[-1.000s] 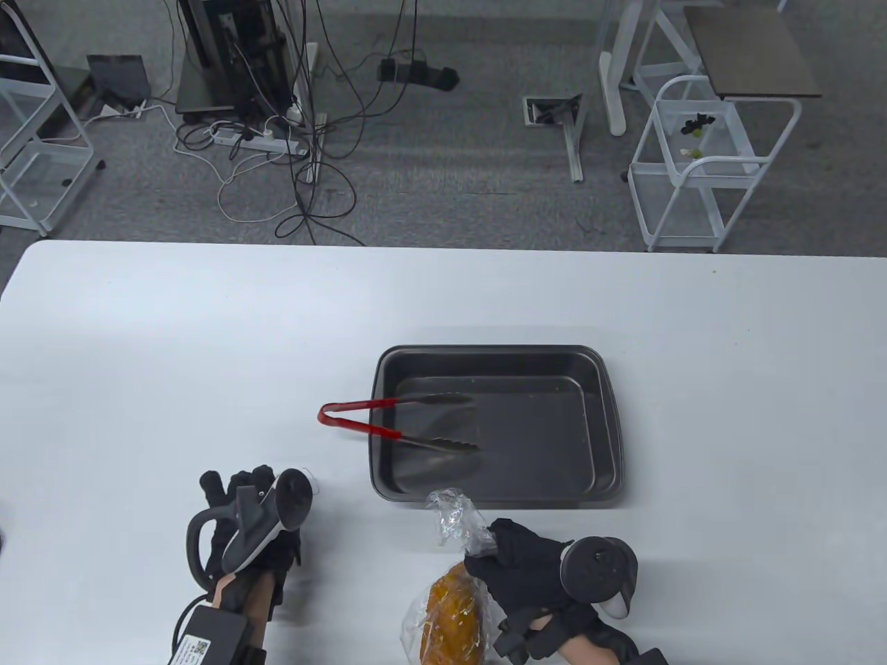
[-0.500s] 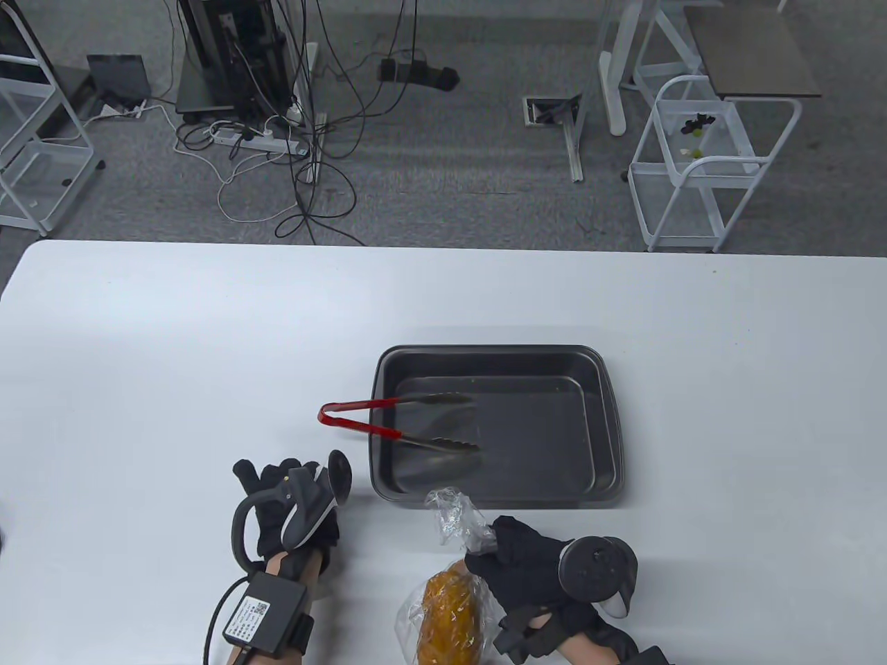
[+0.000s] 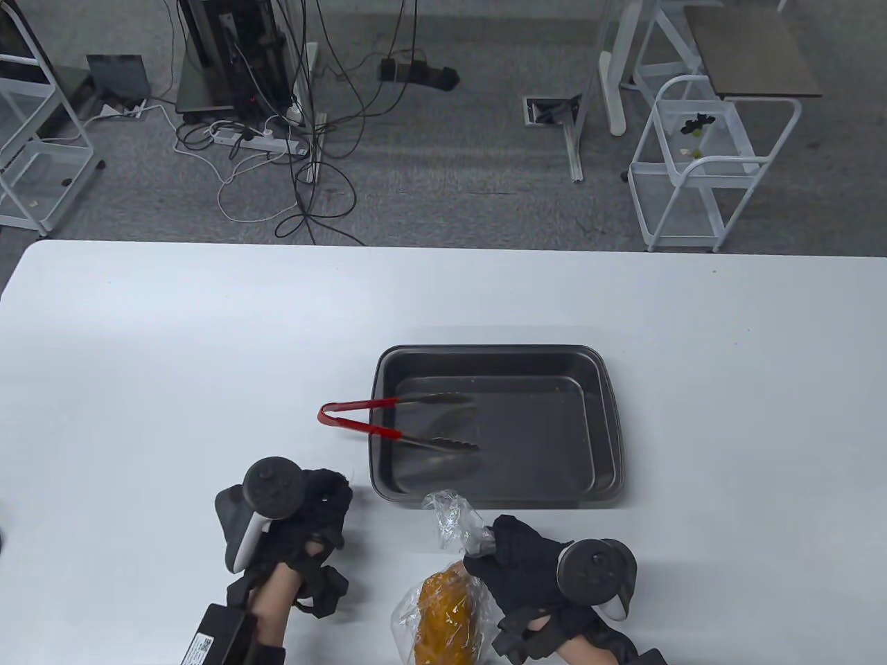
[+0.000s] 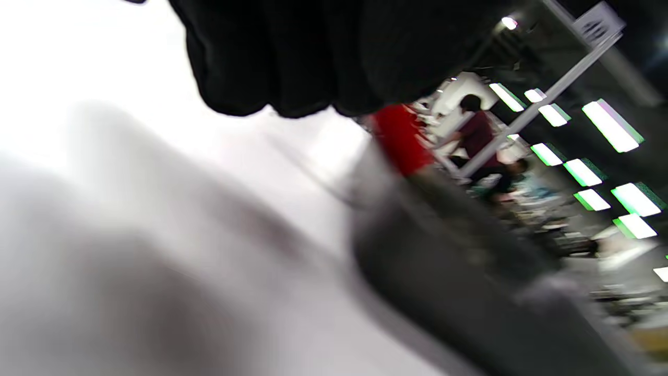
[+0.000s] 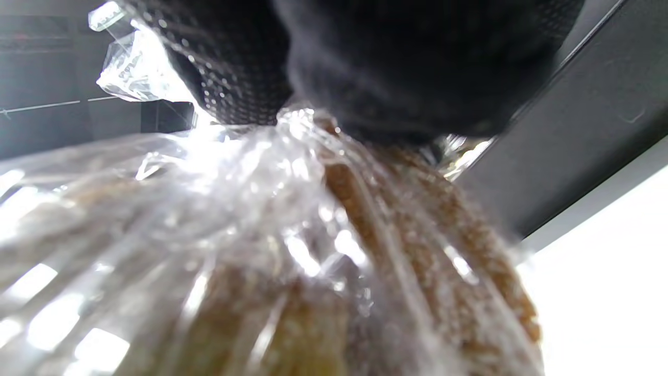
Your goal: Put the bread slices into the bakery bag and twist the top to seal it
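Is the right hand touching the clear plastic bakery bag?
Touching: right wrist view shows the right hand gripping the clear plastic bakery bag's gathered neck.

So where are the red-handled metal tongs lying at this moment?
In the table view the red-handled metal tongs lie across the left rim of the dark rectangular baking tray. Their red handle end sticks out over the white table and their tips rest inside the tray.

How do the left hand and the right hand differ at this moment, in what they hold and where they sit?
The right hand grips the gathered neck of the clear bag with bread inside; the left hand holds nothing. The right hand sits just below the baking tray, the left hand off the tray's lower left corner, near the red-handled tongs. Both wear black gloves with trackers.
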Motion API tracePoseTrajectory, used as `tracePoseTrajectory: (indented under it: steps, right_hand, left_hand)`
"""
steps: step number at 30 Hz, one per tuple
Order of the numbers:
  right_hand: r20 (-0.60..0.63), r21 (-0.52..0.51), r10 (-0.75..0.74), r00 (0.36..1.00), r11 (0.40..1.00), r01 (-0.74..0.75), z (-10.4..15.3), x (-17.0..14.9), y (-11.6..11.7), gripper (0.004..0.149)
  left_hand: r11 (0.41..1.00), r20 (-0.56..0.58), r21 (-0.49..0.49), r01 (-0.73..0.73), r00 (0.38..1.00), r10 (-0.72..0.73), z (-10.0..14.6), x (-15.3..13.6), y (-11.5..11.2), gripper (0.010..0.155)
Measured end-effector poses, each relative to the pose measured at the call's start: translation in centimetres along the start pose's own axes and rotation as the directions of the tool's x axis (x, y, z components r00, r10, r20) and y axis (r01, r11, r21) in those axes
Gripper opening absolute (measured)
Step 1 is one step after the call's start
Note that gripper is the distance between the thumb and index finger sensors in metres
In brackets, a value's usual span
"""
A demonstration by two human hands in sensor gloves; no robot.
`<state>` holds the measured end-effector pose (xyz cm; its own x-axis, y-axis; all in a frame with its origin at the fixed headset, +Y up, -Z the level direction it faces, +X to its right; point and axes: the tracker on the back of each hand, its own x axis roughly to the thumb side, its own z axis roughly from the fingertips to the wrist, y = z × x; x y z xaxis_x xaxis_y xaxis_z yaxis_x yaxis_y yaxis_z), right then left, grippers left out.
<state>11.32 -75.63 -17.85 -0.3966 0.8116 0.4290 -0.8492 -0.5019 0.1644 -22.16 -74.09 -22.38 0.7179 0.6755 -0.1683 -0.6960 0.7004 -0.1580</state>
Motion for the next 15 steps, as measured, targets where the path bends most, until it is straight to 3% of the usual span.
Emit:
tracePoseTrajectory:
  steps: [3,6,10,14,15]
  right_hand:
    - [0.000,0.000,0.001,1.000,1.000,-0.001,0.0,0.0,0.0,0.048]
    - [0.003,-0.011,0.001,1.000,1.000,0.000,0.1,0.0,0.0,0.048]
    - [0.021,-0.039,0.008,1.000,0.999,-0.008,0.2,0.2,0.0,0.047]
    - [0.049,-0.057,-0.003,0.999,0.998,0.006,0.3,0.6,-0.1,0.047]
    - [0.048,-0.052,-0.001,0.999,0.999,0.003,0.4,0.7,-0.1,0.048]
  left_hand:
    - [0.984,0.090,-0.095,-0.150,0.983,0.158,1.4,1.5,0.0,0.039]
    - [0.926,0.103,-0.233,-0.296,0.940,0.326,2.6,3.0,-0.9,0.040]
    - [0.774,-0.027,-0.430,-0.465,0.864,0.504,3.8,4.7,-2.9,0.039]
    - [0.732,-0.121,-0.464,-0.498,0.855,0.505,4.1,5.4,-4.7,0.038]
    - [0.694,-0.142,-0.493,-0.525,0.836,0.531,4.1,5.5,-5.3,0.038]
